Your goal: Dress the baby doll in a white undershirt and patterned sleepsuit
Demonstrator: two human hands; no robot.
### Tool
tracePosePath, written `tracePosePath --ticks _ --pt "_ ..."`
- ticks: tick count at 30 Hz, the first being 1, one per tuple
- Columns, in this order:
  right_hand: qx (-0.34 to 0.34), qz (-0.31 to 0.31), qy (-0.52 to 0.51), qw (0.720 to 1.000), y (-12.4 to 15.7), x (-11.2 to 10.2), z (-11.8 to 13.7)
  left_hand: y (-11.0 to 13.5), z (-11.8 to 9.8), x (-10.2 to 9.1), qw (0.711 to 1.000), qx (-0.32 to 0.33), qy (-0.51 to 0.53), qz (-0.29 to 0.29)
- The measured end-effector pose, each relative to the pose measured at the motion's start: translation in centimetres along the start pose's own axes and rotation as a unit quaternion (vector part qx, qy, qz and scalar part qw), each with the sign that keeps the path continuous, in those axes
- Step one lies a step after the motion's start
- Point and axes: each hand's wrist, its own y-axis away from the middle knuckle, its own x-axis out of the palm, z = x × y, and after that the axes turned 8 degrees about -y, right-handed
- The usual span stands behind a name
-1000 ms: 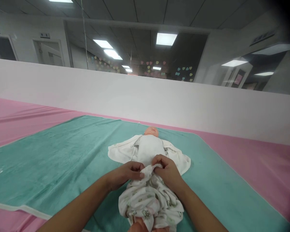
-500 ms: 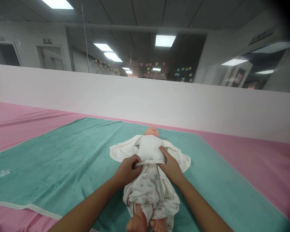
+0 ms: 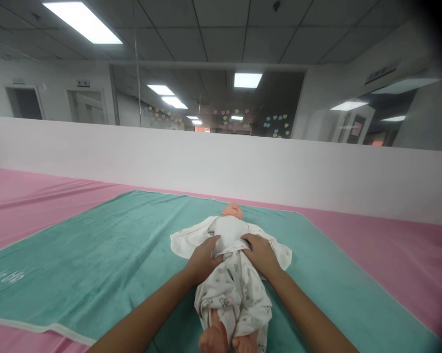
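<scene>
- Doll [image 3: 230,231]: it lies on its back on the teal towel [image 3: 95,255]. Its long axis runs straight away from the person, with the head at the far end and the bare feet nearest, at the lower edge of the view.
- Trousers [image 3: 237,289]: printed cloth covers the doll's legs, and the waistband lies at the waist, just under both hands.
- Left hand [image 3: 203,256]: palm down on the person's-left side of the waist, fingers curved and touching the waistband. Whether cloth is pinched cannot be told.
- Right hand [image 3: 262,254]: it mirrors the left on the opposite side of the waist, fingers curved over the waistband. Its grip likewise cannot be told.
- Relation: the hands flank the doll at mid-length, about equally near. The torso lies beyond them and the legs run back between the forearms.
- Jacket [image 3: 184,240]: white, spread open beneath the torso.
- Pink sheet [image 3: 390,255]: it underlies the towel.
</scene>
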Motion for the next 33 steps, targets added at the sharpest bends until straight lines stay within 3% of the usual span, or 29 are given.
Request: tracePosePath --ticks 6,10,14,16,18,24,27,33 --pt "-0.008 -0.035 0.016 0.999 -3.3 0.0 -0.7 -3.5 0.0 -1.6 0.997 0.006 -0.066 -0.03" --pt "0.078 -0.092 -0.12 0.985 -4.7 1.6 -2.7 -5.7 0.9 -0.2 0.997 -0.031 -0.008 -0.075" --pt "0.169 -0.147 -0.278 0.934 -4.4 4.1 -4.8 -6.0 2.2 2.0 0.989 -0.084 0.071 -0.095" --pt "0.171 -0.165 -0.316 0.919 -4.4 4.8 -5.4 -5.8 2.7 2.4 0.988 -0.087 0.078 -0.105" --pt "0.153 -0.154 -0.324 0.921 -4.4 5.0 -5.7 -5.6 3.0 2.4 0.99 -0.067 0.052 -0.109" --pt "0.075 -0.016 -0.195 0.978 -4.3 3.2 -4.9 -6.8 2.3 0.9 0.993 0.087 -0.063 -0.057" --pt "0.043 0.012 -0.101 0.994 -4.3 1.7 -4.3 -8.2 1.7 0.3 0.995 0.07 -0.063 -0.023" --pt "0.062 0.047 0.019 0.997 -6.9 0.2 -3.7 -11.1 2.1 -0.2 0.995 0.006 -0.094 -0.014"
